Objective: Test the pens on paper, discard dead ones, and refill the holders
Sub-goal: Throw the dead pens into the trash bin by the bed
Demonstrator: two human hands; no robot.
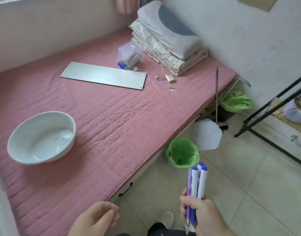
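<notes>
My right hand's fingers (185, 204) are curled round a bundle of pens (196, 182), gripping them low on the barrels so the capped ends stand up and away from me, above the floor just off the edge of the bed (112, 116). My left hand (96, 218) hangs beside it over the mattress corner, fingers loosely curled and holding nothing. On the pink quilted cover I see a white bowl (42, 138) that looks empty apart from a small dark speck on its bottom. Further back lies a clear plastic box (129, 54) on its side, with something white and something blue inside that I cannot make out. On the floor beside the bed stands a bin with a green liner (182, 153); I cannot tell what is in it. A second green-lined bin (236, 101) sits further along by the wall. The pens I hold number about four: three white markers with blue caps and one slimmer purple pen with a clear tip pointing down below my fist. A grey flat panel (103, 75) lies on the cover, well apart from the pens.
</notes>
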